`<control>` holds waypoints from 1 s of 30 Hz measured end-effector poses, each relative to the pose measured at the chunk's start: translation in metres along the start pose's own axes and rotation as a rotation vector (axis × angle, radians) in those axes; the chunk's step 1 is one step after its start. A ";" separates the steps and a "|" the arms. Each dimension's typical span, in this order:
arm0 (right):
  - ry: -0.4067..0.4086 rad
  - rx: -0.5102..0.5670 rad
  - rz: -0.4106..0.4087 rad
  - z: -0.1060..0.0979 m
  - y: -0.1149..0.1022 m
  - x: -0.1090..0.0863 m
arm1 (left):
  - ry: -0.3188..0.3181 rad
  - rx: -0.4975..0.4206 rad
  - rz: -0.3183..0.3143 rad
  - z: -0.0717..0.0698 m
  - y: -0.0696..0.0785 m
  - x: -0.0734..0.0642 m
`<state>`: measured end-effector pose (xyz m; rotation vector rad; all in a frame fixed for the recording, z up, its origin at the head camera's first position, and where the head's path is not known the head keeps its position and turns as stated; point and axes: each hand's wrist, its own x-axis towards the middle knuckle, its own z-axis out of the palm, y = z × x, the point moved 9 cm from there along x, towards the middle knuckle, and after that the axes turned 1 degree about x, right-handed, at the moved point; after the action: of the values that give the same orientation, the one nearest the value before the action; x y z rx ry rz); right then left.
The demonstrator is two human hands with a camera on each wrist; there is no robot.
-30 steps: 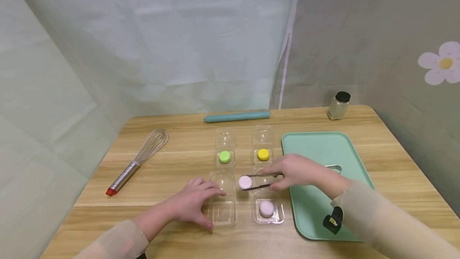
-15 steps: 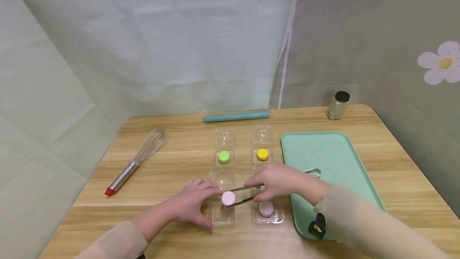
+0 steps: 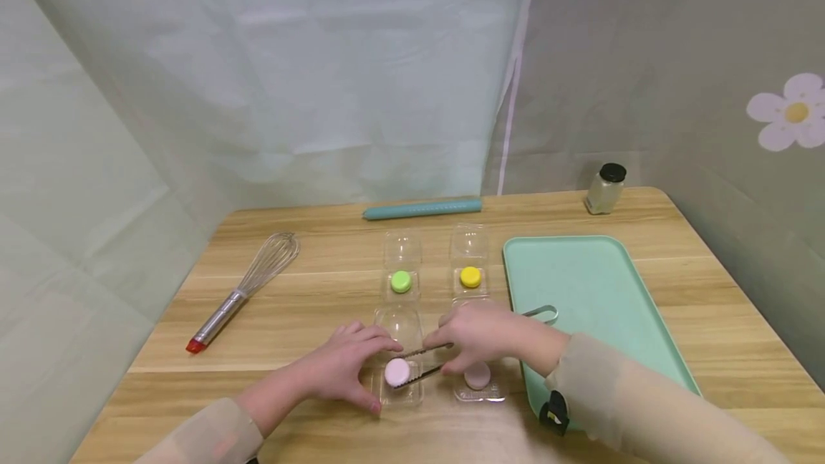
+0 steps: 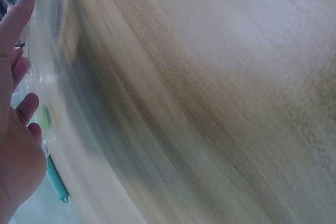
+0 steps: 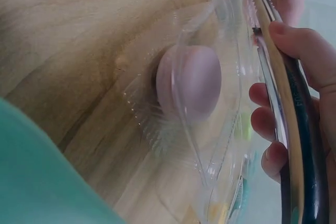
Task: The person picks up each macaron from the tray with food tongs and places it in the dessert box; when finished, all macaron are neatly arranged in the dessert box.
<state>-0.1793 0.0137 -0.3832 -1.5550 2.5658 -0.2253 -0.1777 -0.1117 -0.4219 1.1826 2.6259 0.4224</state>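
In the head view my right hand (image 3: 480,335) grips metal tongs (image 3: 422,374) with serrated tips. Between the tips is a pale pink macaron (image 3: 397,373), over or in the base of the near-left clear plastic box (image 3: 406,397); whether it touches the bottom I cannot tell. My left hand (image 3: 338,366) rests at that box's left side, thumb and fingers spread along its edge. Beneath the right wrist, a lilac macaron (image 5: 191,82) sits in the near-right clear box (image 5: 157,135). Farther back, a green macaron (image 3: 401,281) and a yellow macaron (image 3: 470,277) occupy two more lidded boxes, lids up.
A mint-green tray (image 3: 580,263) lies to the right, partly under the right forearm. At the left is a whisk (image 3: 241,292). Along the back edge are a teal rod-shaped piece (image 3: 422,209) and a black-lidded jar (image 3: 606,190).
My right hand has carried the pale pink macaron in the tongs leftward and toward me, from between the near boxes to the near-left box. The left hand has stayed about where it was.
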 end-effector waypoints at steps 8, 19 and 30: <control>-0.025 -0.117 0.038 0.004 -0.001 0.000 | 0.005 0.004 0.007 -0.001 0.001 0.000; -0.018 -0.162 0.022 0.005 -0.008 0.003 | 0.022 0.002 0.004 0.000 0.000 -0.001; -0.014 -0.161 0.024 0.004 -0.007 0.002 | 0.023 0.003 0.000 -0.001 0.001 -0.001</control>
<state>-0.1730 0.0082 -0.3858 -1.5697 2.6481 -0.0045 -0.1769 -0.1123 -0.4208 1.1850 2.6471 0.4348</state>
